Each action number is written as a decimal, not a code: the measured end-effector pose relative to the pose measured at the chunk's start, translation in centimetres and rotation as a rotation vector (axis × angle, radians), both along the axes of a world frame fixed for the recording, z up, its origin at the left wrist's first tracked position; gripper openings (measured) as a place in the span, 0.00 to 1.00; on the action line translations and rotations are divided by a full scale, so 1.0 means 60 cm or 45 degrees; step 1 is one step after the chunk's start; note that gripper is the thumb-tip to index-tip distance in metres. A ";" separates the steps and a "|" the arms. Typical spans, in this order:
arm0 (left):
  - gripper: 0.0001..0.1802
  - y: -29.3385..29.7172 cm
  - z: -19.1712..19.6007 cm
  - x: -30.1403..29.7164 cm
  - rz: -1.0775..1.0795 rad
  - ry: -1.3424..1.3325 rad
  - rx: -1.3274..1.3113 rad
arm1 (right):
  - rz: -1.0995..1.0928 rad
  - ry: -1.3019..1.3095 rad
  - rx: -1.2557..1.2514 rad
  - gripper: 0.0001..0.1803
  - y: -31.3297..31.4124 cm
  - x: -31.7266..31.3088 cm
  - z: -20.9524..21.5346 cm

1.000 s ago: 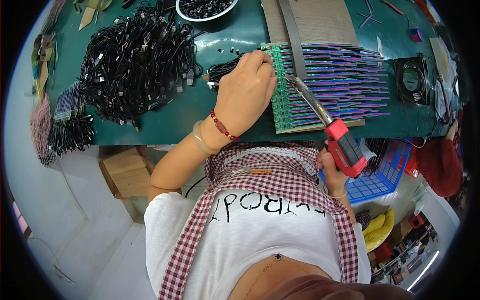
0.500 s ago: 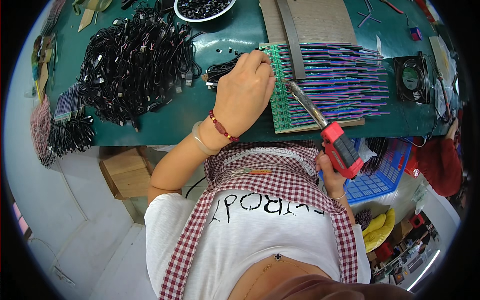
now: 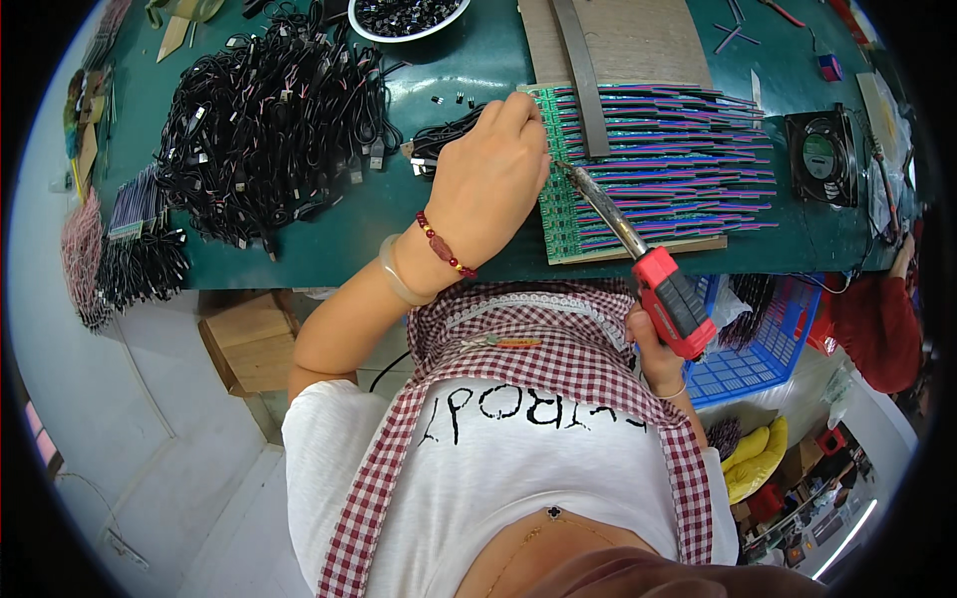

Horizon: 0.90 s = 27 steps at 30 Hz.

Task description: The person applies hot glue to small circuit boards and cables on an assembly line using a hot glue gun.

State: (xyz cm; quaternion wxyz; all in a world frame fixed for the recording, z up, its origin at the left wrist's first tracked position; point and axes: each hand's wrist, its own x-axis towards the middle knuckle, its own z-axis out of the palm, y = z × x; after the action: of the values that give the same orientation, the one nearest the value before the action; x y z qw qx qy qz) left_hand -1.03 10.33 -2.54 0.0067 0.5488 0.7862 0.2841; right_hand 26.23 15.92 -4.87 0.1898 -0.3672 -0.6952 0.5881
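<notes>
Okay, so the right hand [image 3: 653, 349] has the iron [image 3: 673, 304], with the thumb along the red handle and the other fingers mostly hidden behind it. It's up off the bench [image 3: 369, 244], slanting over the near edge, with its tip right by the left side of the boards [image 3: 560, 224]; can't tell if they touch. Left hand [image 3: 495, 174] is curled beside the boards' left edge, fingertips bunched, but the knuckles block the view, so no clue what's pinched there, if anything. Black cables [image 3: 439, 145] lie just beside it.

Boards sit on the wood [image 3: 638, 45] near the bench's near edge, right of the middle, with a bar [image 3: 586, 90] lying across their wires [image 3: 688, 184].

Handling-wise, I'd guess the iron is light but nose-heavy and stiff: grip the plastic, never the metal shaft, probably hot. Boards look thin, stiff and a bit brittle, so hold them by the edge. Wires look soft and springy, and yanking one could likely tear a joint.
</notes>
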 end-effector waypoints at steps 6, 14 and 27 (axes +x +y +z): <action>0.06 0.001 0.003 -0.001 -0.016 0.026 -0.056 | 0.165 0.091 0.078 0.22 0.006 0.011 -0.006; 0.05 -0.002 -0.004 -0.004 0.026 0.055 -0.074 | 0.064 0.156 -0.039 0.23 0.003 -0.006 0.004; 0.14 -0.109 0.032 -0.118 0.659 0.378 0.110 | -0.219 0.660 -0.178 0.18 0.032 -0.072 0.053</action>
State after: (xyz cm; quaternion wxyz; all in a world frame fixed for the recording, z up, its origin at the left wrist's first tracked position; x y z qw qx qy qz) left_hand -8.10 3.79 -0.63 -0.2044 0.3656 0.8794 0.2263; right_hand 21.93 17.87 -1.66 0.3848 -0.2743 -0.5474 0.6906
